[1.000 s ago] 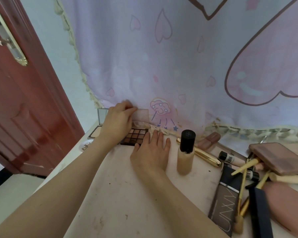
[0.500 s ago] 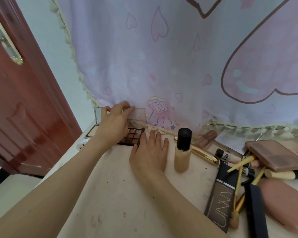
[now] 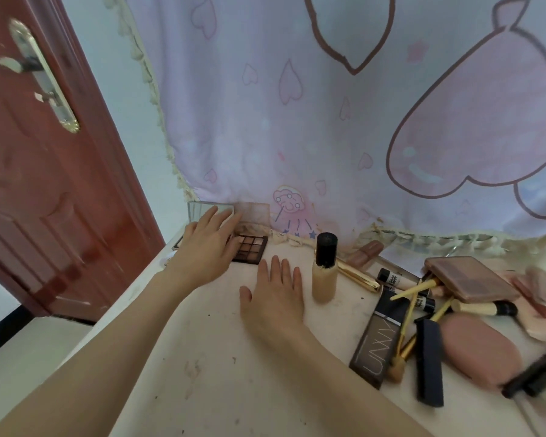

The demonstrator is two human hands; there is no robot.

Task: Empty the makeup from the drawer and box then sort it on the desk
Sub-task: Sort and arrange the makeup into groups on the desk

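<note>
From my head camera, my left hand (image 3: 207, 252) hovered with fingers straight and loose, its grip wide and holding nothing, over the open brown eyeshadow palette (image 3: 249, 252) leaning against the pink heart-printed curtain (image 3: 328, 127). My right hand (image 3: 273, 296) lay flat on the stained white desk (image 3: 202, 357), grip wide and empty, just beside the beige foundation bottle with the black cap (image 3: 324, 268). Farther right lay the dark rectangular UNNY box (image 3: 375, 339) and the pink oval case (image 3: 481, 348).
</note>
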